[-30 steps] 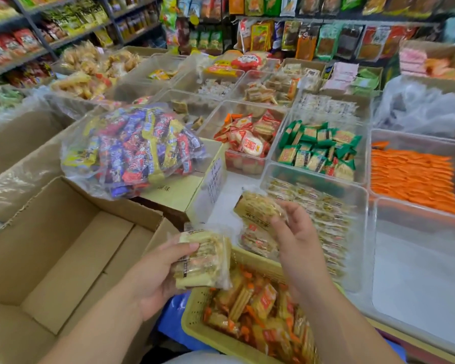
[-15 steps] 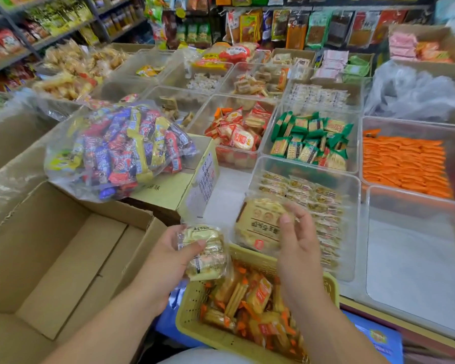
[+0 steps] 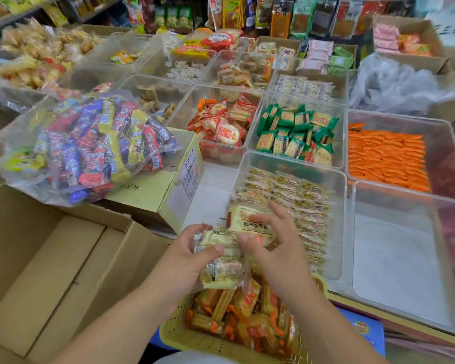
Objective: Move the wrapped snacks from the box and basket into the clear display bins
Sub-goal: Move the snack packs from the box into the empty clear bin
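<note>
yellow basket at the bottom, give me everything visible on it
The basket is pale yellow perforated plastic, rectangular, upright, at the bottom centre below both hands. It is filled with orange-and-yellow wrapped snacks, heaped loosely. Its far edge meets a clear bin; a cardboard box stands to its left. Something blue shows beneath it. Neither hand visibly touches it.
</note>
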A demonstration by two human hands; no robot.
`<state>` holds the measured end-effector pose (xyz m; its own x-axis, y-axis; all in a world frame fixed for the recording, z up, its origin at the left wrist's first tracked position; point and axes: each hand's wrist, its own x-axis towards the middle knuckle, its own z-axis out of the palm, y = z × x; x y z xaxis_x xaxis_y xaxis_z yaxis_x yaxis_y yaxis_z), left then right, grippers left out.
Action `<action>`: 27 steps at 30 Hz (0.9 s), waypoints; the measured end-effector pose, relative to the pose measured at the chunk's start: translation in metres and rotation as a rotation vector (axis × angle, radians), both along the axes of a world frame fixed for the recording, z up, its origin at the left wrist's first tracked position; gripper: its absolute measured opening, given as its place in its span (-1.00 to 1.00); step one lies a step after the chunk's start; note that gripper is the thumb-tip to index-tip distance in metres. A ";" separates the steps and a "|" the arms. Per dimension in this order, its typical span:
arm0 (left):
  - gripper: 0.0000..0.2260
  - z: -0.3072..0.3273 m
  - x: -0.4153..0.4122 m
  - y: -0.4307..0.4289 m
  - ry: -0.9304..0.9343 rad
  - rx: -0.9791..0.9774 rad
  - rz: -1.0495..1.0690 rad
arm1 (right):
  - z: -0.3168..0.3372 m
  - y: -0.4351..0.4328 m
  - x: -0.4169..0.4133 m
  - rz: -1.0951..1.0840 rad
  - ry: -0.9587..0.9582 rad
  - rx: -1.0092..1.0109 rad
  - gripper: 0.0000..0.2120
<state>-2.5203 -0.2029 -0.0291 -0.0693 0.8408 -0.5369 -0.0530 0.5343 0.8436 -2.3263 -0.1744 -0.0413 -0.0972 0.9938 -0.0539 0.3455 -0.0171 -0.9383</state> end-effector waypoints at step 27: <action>-0.55 -0.037 -0.058 0.021 -0.180 -0.002 0.288 | -0.045 0.188 -0.014 0.229 -0.422 -0.561 -0.57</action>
<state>-2.5778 -0.1818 -0.0663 -0.2078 0.7997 -0.5634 -0.3504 0.4769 0.8061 -2.3406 0.0138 -0.0865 -0.1573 0.7631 -0.6268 0.7279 -0.3393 -0.5958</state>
